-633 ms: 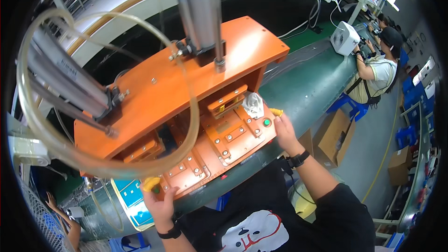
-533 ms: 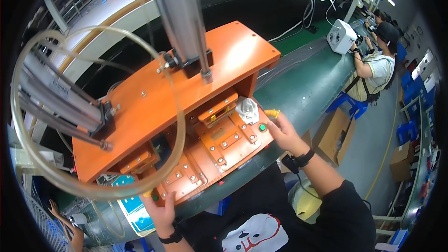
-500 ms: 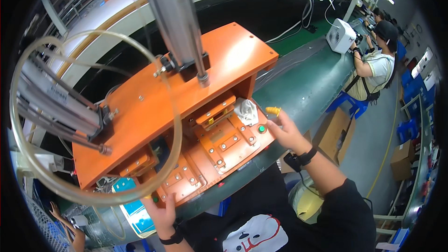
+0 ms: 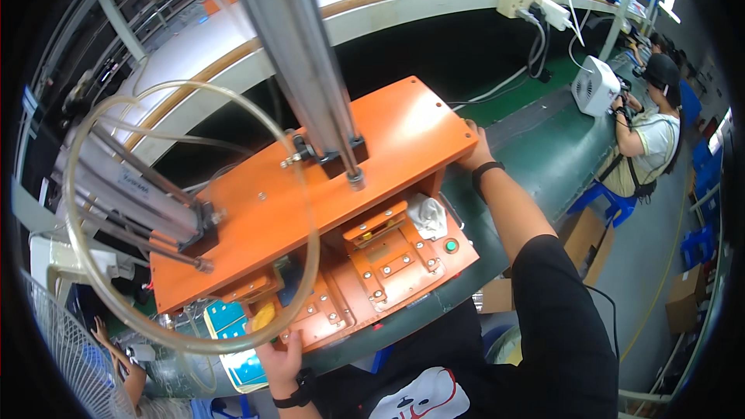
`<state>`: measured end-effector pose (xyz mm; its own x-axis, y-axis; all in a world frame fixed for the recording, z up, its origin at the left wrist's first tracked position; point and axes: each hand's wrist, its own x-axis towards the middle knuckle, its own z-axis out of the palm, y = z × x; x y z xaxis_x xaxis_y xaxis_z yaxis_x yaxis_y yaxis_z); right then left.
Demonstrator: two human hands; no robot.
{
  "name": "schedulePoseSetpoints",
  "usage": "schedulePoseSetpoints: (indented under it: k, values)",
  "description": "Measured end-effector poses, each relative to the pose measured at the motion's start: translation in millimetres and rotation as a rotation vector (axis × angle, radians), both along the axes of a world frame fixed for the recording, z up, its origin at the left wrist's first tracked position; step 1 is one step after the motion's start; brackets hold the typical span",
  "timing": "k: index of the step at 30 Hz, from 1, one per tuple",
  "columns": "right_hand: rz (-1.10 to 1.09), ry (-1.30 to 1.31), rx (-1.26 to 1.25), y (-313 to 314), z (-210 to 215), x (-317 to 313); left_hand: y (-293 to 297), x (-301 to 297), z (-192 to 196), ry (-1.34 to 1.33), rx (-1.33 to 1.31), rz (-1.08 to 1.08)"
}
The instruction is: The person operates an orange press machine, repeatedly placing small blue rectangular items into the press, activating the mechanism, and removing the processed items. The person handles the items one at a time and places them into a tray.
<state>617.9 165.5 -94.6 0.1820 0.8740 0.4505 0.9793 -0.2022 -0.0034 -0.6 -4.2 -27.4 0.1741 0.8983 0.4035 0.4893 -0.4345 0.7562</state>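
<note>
At the near edge, the left hand (image 4: 281, 355) rests on the front lip of the orange press (image 4: 310, 186), fingers loosely curled against the lower plate (image 4: 365, 283); it grips nothing that can be made out. Just beside it lie a yellow part (image 4: 262, 316) and a blue-and-white sheet (image 4: 233, 337). On the plate's right side sit a crumpled white cloth (image 4: 427, 213) and a green button (image 4: 451, 246). Farther off, the right hand (image 4: 475, 155) reaches past the press's far right corner, fingers hidden behind the top slab, so how far it is open cannot be told. A clear hose (image 4: 116, 279) loops wide over the press's left half, crowding that side. A grey column (image 4: 299, 54) rises from the slab. Open green bench (image 4: 543, 147) runs right of the press, toward a white fan (image 4: 596, 85) and a seated co-worker (image 4: 648, 140).
</note>
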Motion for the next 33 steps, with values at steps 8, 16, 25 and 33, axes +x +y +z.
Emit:
schedulePoseSetpoints:
  k: [8, 16, 25, 33]
  values:
    - [0.279, 0.722, 0.174, -59, 75, -28, 3, 6, 9, 0.019, 0.082, -0.016]
    - [0.348, 1.186, 0.368, -233, 165, -64, 4, 7, 23, 0.139, 0.229, 0.002]
    - [0.952, 0.498, -0.243, -322, 289, -226, 4, -3, 20, 0.051, 0.159, -0.075]
    - [1.459, 0.222, -0.397, -221, 255, -363, 4, -15, 18, -0.09, 0.125, -0.058]
